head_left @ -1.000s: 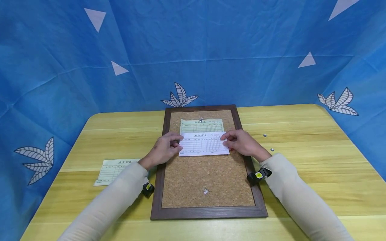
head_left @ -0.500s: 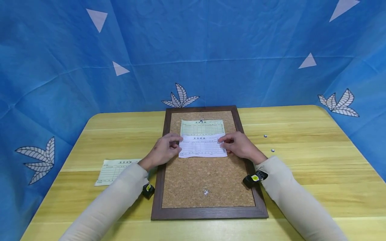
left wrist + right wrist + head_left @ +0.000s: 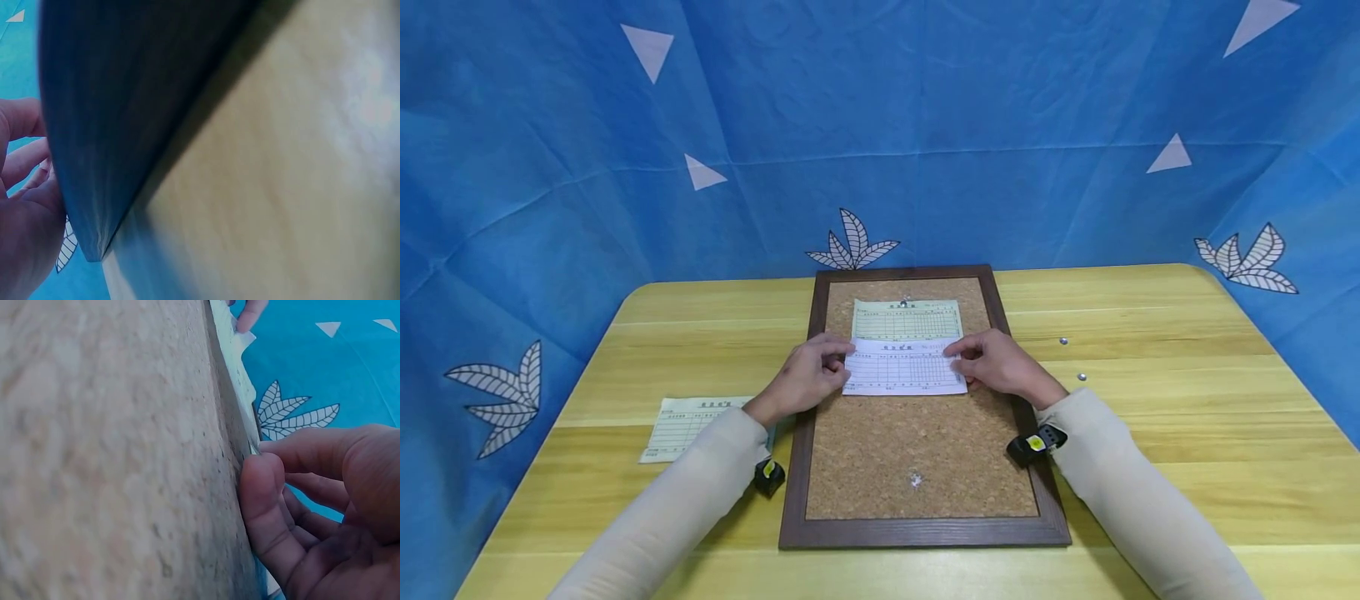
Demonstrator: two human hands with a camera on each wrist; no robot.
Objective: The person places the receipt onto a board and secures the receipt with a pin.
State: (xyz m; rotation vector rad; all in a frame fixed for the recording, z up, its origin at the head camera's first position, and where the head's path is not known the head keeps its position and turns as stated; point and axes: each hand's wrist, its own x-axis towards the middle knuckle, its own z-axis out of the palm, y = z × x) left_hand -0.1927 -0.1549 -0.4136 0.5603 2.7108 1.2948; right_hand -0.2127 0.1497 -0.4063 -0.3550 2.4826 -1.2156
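A white printed form slip [image 3: 904, 371] lies low over the framed corkboard [image 3: 925, 450], overlapping the lower part of a pale green form slip [image 3: 907, 317]. Near the green slip's top edge shows a silver thumbtack [image 3: 903, 304]. My left hand [image 3: 811, 371] pinches the white slip's left edge between thumb and forefinger. At the opposite edge, my right hand [image 3: 998, 362] does likewise; its thumb and forefinger meet on the paper's edge in the right wrist view. The board's dark frame [image 3: 94, 187] hides the left fingertips in the left wrist view.
Another pale green slip [image 3: 677, 427] lies on the table to the left, partly under my left sleeve in this view. Two silver thumbtacks [image 3: 1063, 341] lie on the tabletop [image 3: 1187, 400] right of the board. A small whitish spot [image 3: 915, 480] shows low on the cork. Blue cloth [image 3: 925, 100] hangs behind.
The white slip has shifted slightly down the board, uncovering more of the green slip. My right hand has moved a little inward and down; the slip bowed briefly and now looks flatter.
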